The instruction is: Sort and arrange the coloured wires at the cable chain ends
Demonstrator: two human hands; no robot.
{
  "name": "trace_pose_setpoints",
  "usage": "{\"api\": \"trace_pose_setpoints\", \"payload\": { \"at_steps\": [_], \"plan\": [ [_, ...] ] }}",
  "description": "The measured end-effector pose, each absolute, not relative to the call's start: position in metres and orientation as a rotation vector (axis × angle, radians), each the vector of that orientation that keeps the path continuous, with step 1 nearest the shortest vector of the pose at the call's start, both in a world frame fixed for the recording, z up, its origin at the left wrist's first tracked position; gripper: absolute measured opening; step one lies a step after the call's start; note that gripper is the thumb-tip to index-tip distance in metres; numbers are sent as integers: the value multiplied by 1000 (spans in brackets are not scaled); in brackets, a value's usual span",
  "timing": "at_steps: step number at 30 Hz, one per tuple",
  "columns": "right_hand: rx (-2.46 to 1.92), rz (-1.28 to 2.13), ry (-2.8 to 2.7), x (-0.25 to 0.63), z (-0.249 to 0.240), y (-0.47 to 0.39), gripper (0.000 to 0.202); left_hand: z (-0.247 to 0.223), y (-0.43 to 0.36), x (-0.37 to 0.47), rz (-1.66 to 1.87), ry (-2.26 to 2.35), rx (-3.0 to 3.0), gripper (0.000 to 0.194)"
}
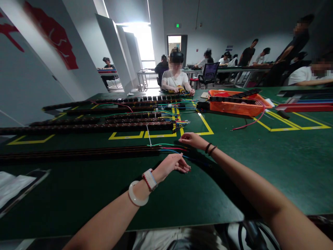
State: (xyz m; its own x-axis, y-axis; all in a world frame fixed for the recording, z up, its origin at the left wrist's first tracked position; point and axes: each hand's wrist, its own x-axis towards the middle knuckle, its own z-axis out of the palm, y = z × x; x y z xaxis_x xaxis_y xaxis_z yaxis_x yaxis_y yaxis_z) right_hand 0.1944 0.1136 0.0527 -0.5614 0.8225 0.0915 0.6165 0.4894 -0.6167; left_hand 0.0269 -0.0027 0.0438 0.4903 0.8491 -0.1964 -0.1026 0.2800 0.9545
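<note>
I have the left hand (pixel 173 165) just below the middle of the frame, its grip slack: thumb and fingers stand apart and I see nothing clasped between them. The right hand (pixel 194 140) is just above and to the right, fingertips drawn together; I cannot tell from here whether that grip has closed on anything.

Between and beside the two hands run thin loose wires, one green (pixel 169 144), one red (pixel 171 148) and one blue (pixel 170 150). They come out of the right end of a long, dark, straight cable bundle (pixel 104 152), which lies across the bench (pixel 260 159) from the left edge to the centre of the frame. The blue wire passes close behind my left thumb; contact is unclear to me. A thin white strip (pixel 149 135) sticks up near that same end.

Above it, at left and centre, I see more dark bundles (pixel 91 127) lying roughly parallel over yellow tape outlines (pixel 127 136). In the upper right an orange plastic basket (pixel 236 109) carries dark lengths, and a pinkish-red wire (pixel 244 128) trails from it onto the green surface. At upper centre a co-worker in a white top (pixel 175 78) sits across from me, a yellow-and-black tool (pixel 180 89) in front.
</note>
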Motion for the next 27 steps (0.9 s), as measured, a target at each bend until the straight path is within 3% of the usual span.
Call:
{"api": "trace_pose_setpoints", "payload": {
  "at_steps": [9, 18, 23, 27],
  "plan": [
    [-1157, 782, -2548, 177, 43, 107, 37, 39, 0, 26, 739, 826, 1079, 44],
    [-1051, 1203, -2480, 173, 39, 109, 46, 34, 2, 27, 739, 815, 1033, 43],
    [-1112, 1305, -2518, 176, 40, 109, 56, 33, 2, 28, 741, 794, 980, 41],
    [-1106, 1260, -2577, 177, 43, 107, 52, 33, 2, 27, 732, 765, 915, 36]
  ]
}}
